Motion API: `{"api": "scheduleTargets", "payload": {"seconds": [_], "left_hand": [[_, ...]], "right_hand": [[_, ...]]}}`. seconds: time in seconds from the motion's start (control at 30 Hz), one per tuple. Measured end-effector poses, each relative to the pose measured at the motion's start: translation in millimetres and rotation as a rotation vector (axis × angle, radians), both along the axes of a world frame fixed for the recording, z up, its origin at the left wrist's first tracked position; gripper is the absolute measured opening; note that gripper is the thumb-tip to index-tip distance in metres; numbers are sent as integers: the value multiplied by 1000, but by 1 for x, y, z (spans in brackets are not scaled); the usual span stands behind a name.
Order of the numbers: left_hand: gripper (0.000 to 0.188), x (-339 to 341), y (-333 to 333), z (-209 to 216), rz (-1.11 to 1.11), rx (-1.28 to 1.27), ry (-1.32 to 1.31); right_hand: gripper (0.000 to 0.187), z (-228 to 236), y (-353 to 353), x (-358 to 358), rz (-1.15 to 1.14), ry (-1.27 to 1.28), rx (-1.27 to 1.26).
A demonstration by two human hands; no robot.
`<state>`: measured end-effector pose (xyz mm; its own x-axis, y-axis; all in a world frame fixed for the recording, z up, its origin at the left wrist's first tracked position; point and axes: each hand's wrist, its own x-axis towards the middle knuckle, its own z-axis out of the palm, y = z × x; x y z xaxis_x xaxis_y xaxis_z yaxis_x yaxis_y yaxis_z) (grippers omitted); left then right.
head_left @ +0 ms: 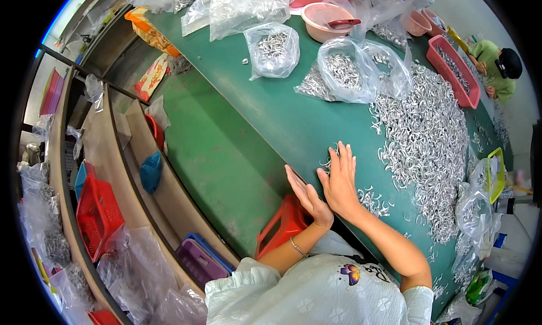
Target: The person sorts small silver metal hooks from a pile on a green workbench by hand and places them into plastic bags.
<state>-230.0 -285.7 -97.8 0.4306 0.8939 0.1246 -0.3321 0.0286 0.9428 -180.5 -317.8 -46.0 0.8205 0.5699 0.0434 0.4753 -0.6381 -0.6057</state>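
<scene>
My right hand point(340, 184) rests at the near edge of the green table point(254, 99), fingers stretched out, beside a few small curved silvery metal pieces point(326, 166). Some of these pieces may be hidden under its fingers. Just off that edge my left hand point(309, 196) is held with its fingers extended and palm turned toward the table; no piece shows in it. A small group of the same hook-shaped pieces point(374, 202) lies by my right wrist. Farther right spreads a large heap of metal pieces point(423, 150).
Clear plastic bags point(273, 51) of metal pieces and a pink bowl point(317, 21) stand at the far side. A pink tray point(453, 71) is near another person point(490, 68). A red plastic stool point(282, 226) stands below the edge. Shelves with a red basket point(97, 215) line the left.
</scene>
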Motion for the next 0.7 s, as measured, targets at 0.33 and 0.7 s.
{"api": "scheduleTargets", "payload": {"seconds": [0.33, 0.7], "left_hand": [[56, 0, 14, -14, -16, -41, -90], [49, 7, 21, -18, 113, 12, -66]], "right_hand": [[35, 3, 17, -7, 67, 207, 489], [38, -14, 28, -15, 211, 54, 421]]}}
